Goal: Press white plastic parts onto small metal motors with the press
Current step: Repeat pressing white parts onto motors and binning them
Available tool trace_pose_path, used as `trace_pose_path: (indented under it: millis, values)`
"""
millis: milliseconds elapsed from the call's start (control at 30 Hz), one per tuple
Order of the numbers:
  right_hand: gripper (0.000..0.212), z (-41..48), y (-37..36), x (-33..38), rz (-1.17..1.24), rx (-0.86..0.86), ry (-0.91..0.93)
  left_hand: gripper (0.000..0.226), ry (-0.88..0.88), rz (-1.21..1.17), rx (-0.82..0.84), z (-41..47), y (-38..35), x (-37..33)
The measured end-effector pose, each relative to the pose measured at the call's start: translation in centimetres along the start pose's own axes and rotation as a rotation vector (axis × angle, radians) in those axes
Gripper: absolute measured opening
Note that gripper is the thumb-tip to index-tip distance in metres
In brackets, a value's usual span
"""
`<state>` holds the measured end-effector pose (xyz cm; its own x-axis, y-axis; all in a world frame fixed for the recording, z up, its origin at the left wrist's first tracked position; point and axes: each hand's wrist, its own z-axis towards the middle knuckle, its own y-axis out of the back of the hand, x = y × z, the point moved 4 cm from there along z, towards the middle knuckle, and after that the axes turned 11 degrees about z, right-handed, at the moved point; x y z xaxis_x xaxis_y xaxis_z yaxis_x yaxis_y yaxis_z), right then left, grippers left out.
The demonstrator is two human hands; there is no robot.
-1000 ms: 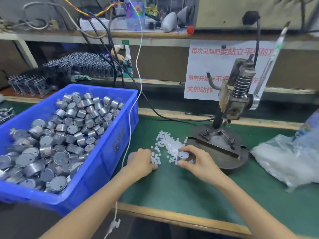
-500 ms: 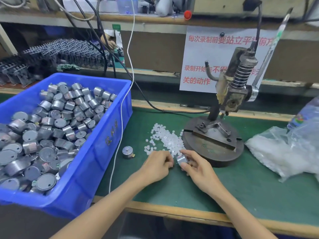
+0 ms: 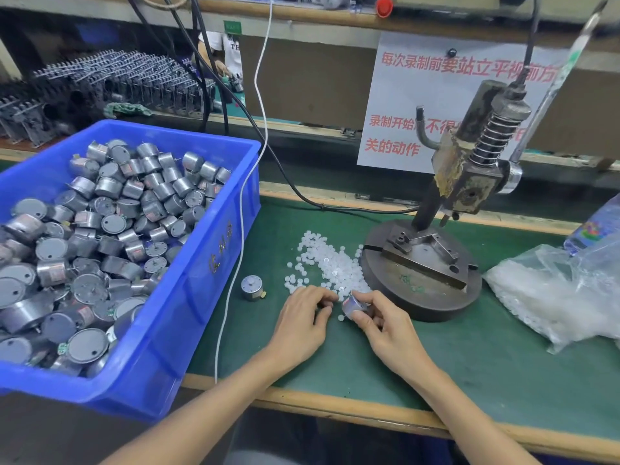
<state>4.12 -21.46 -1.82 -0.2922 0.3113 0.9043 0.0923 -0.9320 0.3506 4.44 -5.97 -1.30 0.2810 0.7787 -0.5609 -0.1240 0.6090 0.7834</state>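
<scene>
While gripping a motor (image 3: 353, 305) in right hand (image 3: 389, 330) fingers, curls left hand (image 3: 302, 318) fingers beside white parts (image 3: 330, 261) (whether holding one, cannot tell), near press (image 3: 436, 263).

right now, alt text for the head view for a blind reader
A person's right hand pinches a small metal motor in front of a press on a green bench, the left hand curled beside it at the edge of a pile of white plastic parts. A blue bin of motors sits at left, one loose motor beside it.
</scene>
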Motion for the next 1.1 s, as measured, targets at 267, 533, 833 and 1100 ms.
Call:
trace_pose_path:
  millis: [267, 533, 833, 1100]
  values:
    - [0.016, 0.22, -0.2, 0.3, -0.013, -0.004, 0.028, 0.006, 0.02, -0.008, -0.016, -0.15, 0.18, -0.05]
    - [0.013, 0.17, -0.35, 0.37, -0.027, 0.01, 0.048, 0.006, 0.024, 0.01, 0.002, -0.12, -0.04, 0.04]
    - [0.015, 0.2, -0.36, 0.15, -0.034, 0.005, 0.06, 0.005, 0.005, -0.01, 0.019, -0.19, -0.02, -0.04]
    - [0.015, 0.15, -0.43, 0.23, -0.068, 0.024, 0.087, 0.006, 0.024, -0.015, 0.026, -0.11, -0.14, 0.01]
